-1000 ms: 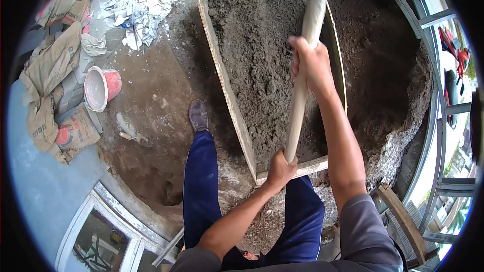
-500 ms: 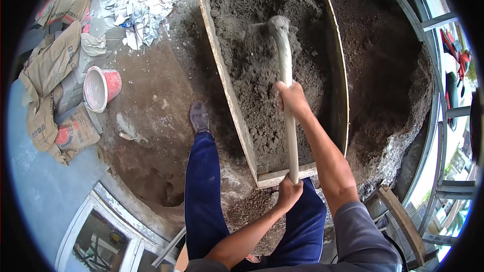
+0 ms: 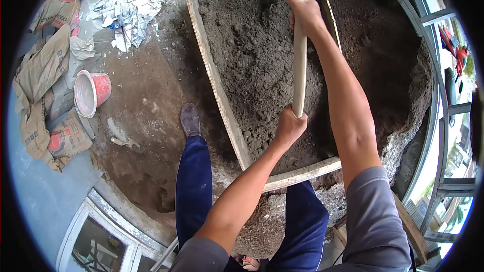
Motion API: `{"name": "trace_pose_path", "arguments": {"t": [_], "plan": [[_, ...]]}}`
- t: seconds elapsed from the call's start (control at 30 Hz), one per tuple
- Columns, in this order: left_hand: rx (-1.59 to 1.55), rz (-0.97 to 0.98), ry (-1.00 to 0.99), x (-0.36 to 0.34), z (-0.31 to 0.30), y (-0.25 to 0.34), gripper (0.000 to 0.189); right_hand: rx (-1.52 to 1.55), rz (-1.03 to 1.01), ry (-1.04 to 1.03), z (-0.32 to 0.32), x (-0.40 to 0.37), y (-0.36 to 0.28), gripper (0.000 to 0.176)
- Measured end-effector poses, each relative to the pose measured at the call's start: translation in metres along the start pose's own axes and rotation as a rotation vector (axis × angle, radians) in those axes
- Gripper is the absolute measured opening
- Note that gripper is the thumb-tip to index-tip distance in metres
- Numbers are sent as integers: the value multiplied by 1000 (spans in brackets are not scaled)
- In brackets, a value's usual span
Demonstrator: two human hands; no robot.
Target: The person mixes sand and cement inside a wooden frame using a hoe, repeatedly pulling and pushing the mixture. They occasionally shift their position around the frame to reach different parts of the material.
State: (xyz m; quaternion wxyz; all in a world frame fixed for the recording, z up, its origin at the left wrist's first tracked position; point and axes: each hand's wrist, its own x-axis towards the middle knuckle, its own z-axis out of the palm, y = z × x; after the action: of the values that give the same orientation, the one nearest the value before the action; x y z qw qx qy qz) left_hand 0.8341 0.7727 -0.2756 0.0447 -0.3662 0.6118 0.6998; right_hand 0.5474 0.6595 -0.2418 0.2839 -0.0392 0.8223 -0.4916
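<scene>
Both my hands are closed around the pale wooden handle of a hoe (image 3: 300, 58). My right hand (image 3: 306, 14) grips it higher up, and my left hand (image 3: 291, 127) wraps its near end. Part of a flat grey blade shows at the top edge of the view; the rest of the head is out of frame. Beneath the handle, a long wooden trough (image 3: 214, 78) holds a heap of damp grey-brown mortar mix (image 3: 257, 55). My arms reach forward over the trough's near end.
To the left stand a red bucket (image 3: 103, 88) and crumpled cement sacks (image 3: 45, 68). A trowel (image 3: 123, 142) lies on the dirt floor, with pale rubble (image 3: 128, 7) behind. A dug pit (image 3: 378, 80) and metal framing (image 3: 438, 121) are at right. My foot (image 3: 190, 119) is beside the trough.
My hands and the hoe have moved up and forward, away from me. Its head has left the mix and gone mostly out of view at the top. Both arms are more stretched out.
</scene>
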Motion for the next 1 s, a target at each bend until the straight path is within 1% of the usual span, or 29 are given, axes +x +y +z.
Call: {"name": "trace_pose_path", "arguments": {"t": [0.03, 0.07, 0.13, 0.17, 0.2, 0.23, 0.27, 0.3, 0.33, 0.4, 0.43, 0.47, 0.5, 0.53, 0.57, 0.6, 0.63, 0.7, 0.73, 0.77, 0.8, 0.83, 0.87, 0.9, 0.93, 0.97, 1.0], "plan": [[21, -75, -80, 4, 1, 0, 5, -25, 92, -11, 3, 20, 23, 32], [19, -125, -103, -5, 5, -6, 6, -48, 196, -23, 5, 26, 50, 33], [34, -197, -139, -27, 1, -18, 8, 100, 214, -4, 1, 8, 80, 35], [84, -261, -140, -50, -2, -15, 12, 90, 227, -30, -5, -16, 83, 33], [66, -244, -133, -79, 2, -28, 13, 77, 242, -54, -10, -47, 85, 32], [105, -275, -128, -116, 6, -37, 19, 120, 242, -38, -10, -80, 95, 29], [144, -305, -125, -153, 10, -47, 25, 74, 268, -59, -13, -119, 101, 29], [111, -292, -94, -193, 12, -55, 25, 82, 310, -38, -12, -163, 96, 21], [77, -278, -63, -226, 12, -67, 25, 103, 361, -26, -10, -196, 104, 19], [51, -229, -28, -261, 7, -91, 25, 212, 413, -10, -12, -230, 96, 18], [153, -209, -29, -250, -3, -84, 24, 263, 401, -4, -11, -226, 86, 20], [248, -254, -64, -231, -13, -82, 26, 311, 388, 6, -12, -216, 76, 21], [241, -269, -77, -201, -25, -87, 25, 327, 333, 33, -6, -195, 65, 25], [242, -225, -50, -160, -45, -63, 25, 342, 285, 52, 2, -169, 48, 25], [261, -85, 31, -121, -57, -60, 27, 364, 203, 46, 12, -137, 41, 25], [287, -70, 46, -83, -75, -72, 32, 403, 154, 64, 26, -103, 37, 25], [288, -66, 108, -48, -98, -44, 30, 474, 127, 65, 42, -74, 29, 26], [419, 57, 217, 6, -141, -46, 26, 573, 156, 57, 81, -16, 29, 26], [437, -19, 189, 16, -155, -37, 25, 531, 183, 49, 98, -3, 25, 26], [391, -67, 201, 10, -155, -39, 24, 496, 215, -6, 111, 0, 23, 25], [347, -113, 211, 0, -150, -41, 22, 410, 204, -27, 126, -6, 22, 25], [297, -177, 221, -16, -140, -38, 17, 340, 187, -108, 139, -14, 22, 27], [161, -246, 218, -35, -125, -23, 13, 265, 173, -190, 147, -22, 23, 30], [-22, -293, 202, -50, -104, -30, 10, 121, 210, -248, 150, -35, 20, 34], [-162, -378, 189, -63, -84, -17, 13, -24, 234, -303, 148, -45, 13, 38], [-269, -396, 205, -75, -66, -5, 15, -105, 212, -351, 144, -55, 11, 42], [-341, -450, 197, -88, -52, -3, 16, -132, 214, -354, 136, -63, 11, 42]]}}
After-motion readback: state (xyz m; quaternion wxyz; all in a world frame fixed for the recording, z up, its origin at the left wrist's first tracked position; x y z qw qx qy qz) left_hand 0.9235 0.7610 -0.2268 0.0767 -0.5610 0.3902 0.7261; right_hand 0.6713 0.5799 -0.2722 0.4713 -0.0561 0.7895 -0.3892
